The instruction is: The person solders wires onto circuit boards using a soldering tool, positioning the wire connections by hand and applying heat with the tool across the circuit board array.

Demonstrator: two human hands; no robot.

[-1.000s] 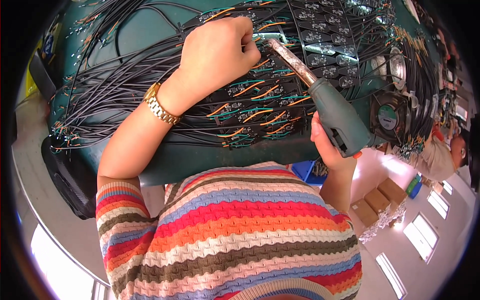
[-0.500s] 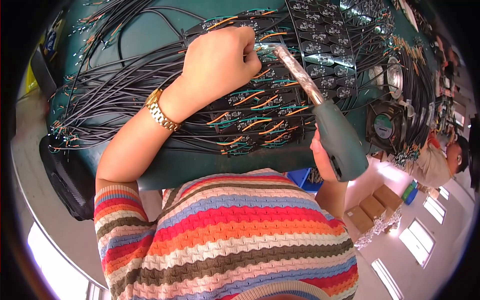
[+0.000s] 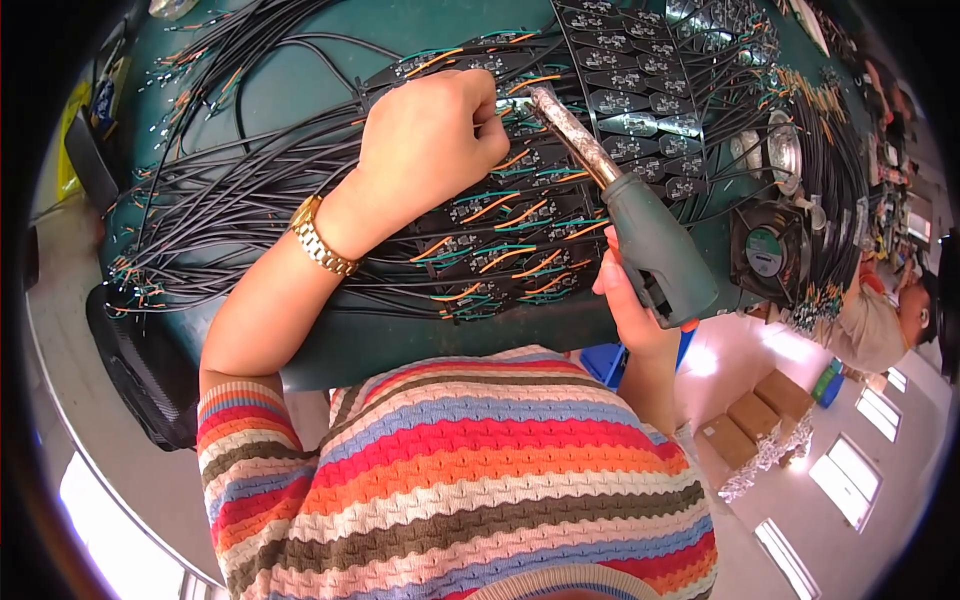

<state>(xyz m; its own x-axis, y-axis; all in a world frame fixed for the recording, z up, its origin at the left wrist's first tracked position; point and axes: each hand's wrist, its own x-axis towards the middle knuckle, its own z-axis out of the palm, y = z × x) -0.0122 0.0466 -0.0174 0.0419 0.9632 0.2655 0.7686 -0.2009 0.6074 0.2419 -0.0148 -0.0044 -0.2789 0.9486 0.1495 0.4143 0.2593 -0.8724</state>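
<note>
Curled into a loose, downturned fist, the left hand (image 3: 430, 140) is held over black circuit boards (image 3: 540, 212) with orange and green wires; its fingertips are hidden, so it cannot be told whether anything is pinched between them. By the right hand (image 3: 630, 305), a heat gun (image 3: 660, 248) is gripped from beneath around its dark green body, with the fingers bent and partly covered by it. Its worn metal nozzle is aimed up and to the left, and the tip is brought near the knuckles of the left hand, above a brightly lit spot among the boards.

Black cables (image 3: 230, 195) are spread leftward from the boards across the dark green worktop (image 3: 340, 345), their stripped ends fanned out. Beyond the nozzle, a sheet of joined boards (image 3: 640, 85) is laid flat. To its right, a black fan (image 3: 772, 222) is marked with a round green and white label (image 3: 763, 252), whose print is too small to be read.

Past the worktop's near edge, a blue bin (image 3: 603, 362) is partly hidden by the right forearm, and its contents cannot be made out. Farther right, brown cardboard boxes (image 3: 755, 413) are set in a row.
</note>
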